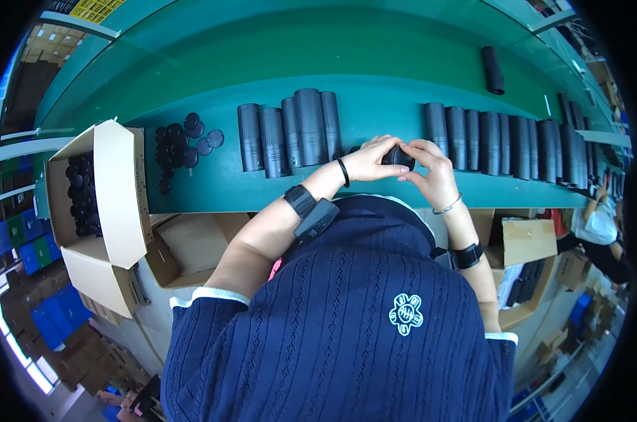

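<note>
Near the front edge of the green table, my left hand is closed around a dark tube, most of it hidden by my fingers. A round black cap shows at its right end. My right hand pinches that cap between thumb and fingers, so both hands meet there. Just left of my hands, several black ribbed tubes stand in a group. Farther left lies a loose scatter of round black caps.
A long row of black tubes runs along the right, with one lone tube behind it. An open cardboard box of black caps stands at the left table edge. Another person is at far right.
</note>
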`<action>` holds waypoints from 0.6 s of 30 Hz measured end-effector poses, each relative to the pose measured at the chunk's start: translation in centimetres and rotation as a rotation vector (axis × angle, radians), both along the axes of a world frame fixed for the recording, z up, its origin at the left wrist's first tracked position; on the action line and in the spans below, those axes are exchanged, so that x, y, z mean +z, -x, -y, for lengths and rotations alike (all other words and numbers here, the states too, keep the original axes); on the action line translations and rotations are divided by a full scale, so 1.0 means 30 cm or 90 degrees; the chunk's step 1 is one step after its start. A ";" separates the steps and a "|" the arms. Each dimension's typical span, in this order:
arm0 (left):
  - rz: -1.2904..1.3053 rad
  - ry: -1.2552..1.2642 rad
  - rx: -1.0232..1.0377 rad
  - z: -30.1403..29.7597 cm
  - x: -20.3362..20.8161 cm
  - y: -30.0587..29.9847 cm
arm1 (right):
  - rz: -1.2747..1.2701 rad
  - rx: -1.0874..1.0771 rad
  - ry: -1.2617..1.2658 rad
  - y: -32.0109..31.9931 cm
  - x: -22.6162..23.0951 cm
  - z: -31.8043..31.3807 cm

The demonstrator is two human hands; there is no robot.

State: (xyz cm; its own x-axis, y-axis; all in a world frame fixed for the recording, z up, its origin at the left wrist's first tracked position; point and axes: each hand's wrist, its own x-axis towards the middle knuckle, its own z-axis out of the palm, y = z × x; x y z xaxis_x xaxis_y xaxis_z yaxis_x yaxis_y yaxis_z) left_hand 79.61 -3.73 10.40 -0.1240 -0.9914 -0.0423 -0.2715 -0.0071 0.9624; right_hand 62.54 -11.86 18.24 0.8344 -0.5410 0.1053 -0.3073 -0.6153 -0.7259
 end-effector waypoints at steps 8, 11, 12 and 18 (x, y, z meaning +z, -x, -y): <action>0.005 0.000 -0.016 0.001 0.001 -0.013 | -0.022 0.000 0.056 -0.013 0.008 -0.014; 0.004 0.001 -0.011 0.000 -0.010 -0.011 | -0.011 -0.016 0.037 -0.015 0.000 -0.020; 0.007 0.013 -0.005 0.000 -0.015 -0.011 | -0.002 -0.023 0.030 -0.015 -0.002 -0.021; 0.006 0.016 -0.007 0.001 -0.007 -0.010 | -0.056 0.017 0.104 -0.029 0.028 -0.021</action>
